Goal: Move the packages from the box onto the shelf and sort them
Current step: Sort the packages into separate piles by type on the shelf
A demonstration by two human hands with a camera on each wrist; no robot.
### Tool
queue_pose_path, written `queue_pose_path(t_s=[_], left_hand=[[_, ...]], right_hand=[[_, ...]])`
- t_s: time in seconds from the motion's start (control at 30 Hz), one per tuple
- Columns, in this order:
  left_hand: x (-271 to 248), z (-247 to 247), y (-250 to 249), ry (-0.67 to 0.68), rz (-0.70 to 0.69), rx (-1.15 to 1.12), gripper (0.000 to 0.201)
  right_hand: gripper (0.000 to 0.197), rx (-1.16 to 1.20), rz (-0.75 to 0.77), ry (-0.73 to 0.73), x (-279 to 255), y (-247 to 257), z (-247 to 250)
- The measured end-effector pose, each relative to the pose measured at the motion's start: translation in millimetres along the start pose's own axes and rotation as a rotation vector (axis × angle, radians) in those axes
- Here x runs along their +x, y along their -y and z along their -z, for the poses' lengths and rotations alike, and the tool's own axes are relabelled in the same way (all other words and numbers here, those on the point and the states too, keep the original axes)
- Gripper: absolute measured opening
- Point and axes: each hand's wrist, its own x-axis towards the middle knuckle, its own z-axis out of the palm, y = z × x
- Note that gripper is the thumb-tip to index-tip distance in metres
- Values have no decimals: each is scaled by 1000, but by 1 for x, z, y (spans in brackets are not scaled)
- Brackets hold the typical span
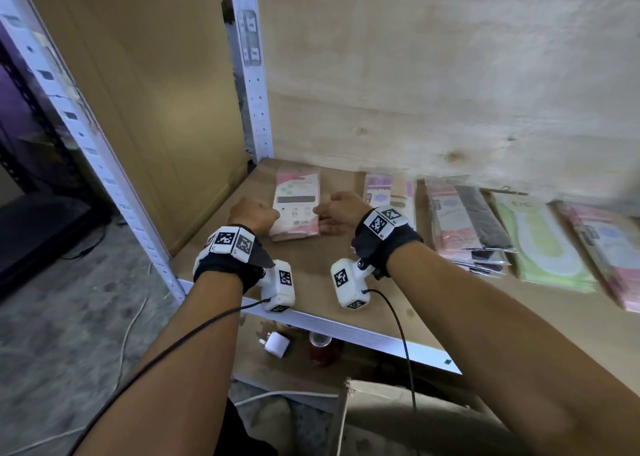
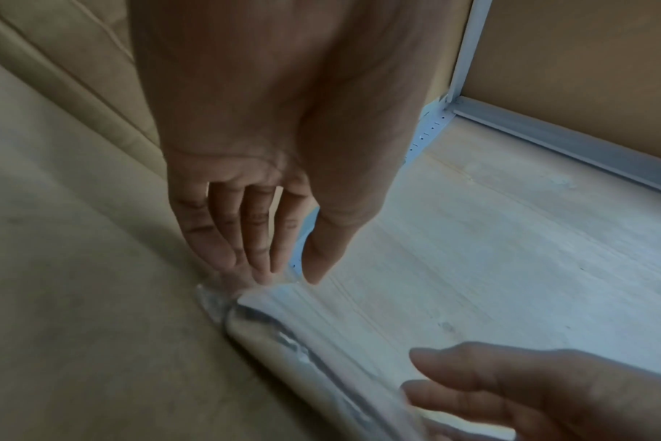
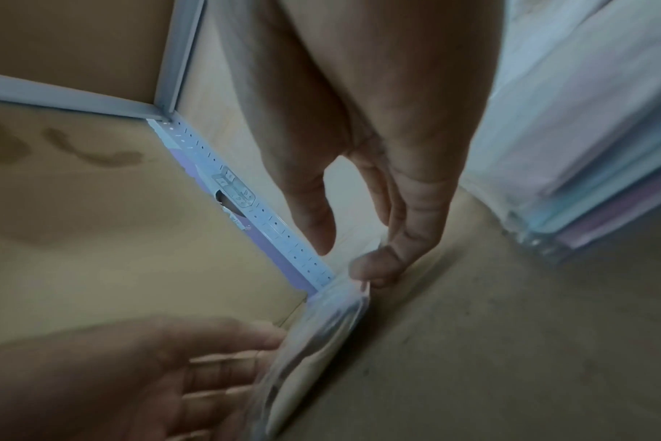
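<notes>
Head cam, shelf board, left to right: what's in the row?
Left hand → pink-and-white package → right hand → purple-pink stack → pink-and-black stack → green pack → pink pack at the right edge.

pink-white package [image 1: 297, 206], lime package [image 1: 543, 244]

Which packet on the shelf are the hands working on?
The leftmost packet, pink and white, by the corner post. It alone lies between the left hand and right hand; the others lie to its right.
</notes>
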Motion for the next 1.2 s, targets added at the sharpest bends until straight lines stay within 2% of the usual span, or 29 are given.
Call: queue_pose_path(t_s=[0.1,0.27,0.37,0.47,0.53,0.6,0.7,0.8,0.87,0.93,1.0,1.1,1.2], left_hand=[[-3,-2,4,115,121,-172,25],[-10,-7,-3,109,146,-262,40],[-18,-9,-15,122,136,-523,41],[-32,-6,-32,113,68,-797,31],[-43,-6,-47,95,48,-824,27],[-56,-8,-67,73,42,-784,31],[-79,-16,-105,174,-44,-743,51],[-96,-23,-132,291,-59,-861,72],[-104,-28,-143,355,-56,-1038,68],[-111,-36,-150,379,-64,-1205,46],[-117,-48,-155,338,-62,-1247,25],[-123,-67,-161,325,-83,-1194,28],[-131,-84,-169,415,-126,-1151,24]], right_hand=[[10,-138,7,-8,-4,2,6],[11,-157,119,34,-21,8,17],[19,-206,197,48,-37,12,31],[21,-221,331,57,-56,13,51],[19,-199,402,-8,-70,13,65],[18,-252,456,-159,-80,17,79],[16,-418,573,-326,-98,25,98],[18,-517,740,-345,-121,30,110],[20,-562,814,-297,-136,29,116],[21,-591,836,-278,-148,25,124],[21,-617,833,-289,-157,18,139],[25,-553,780,-337,-169,3,168],[31,-477,652,-491,-177,-16,201]])
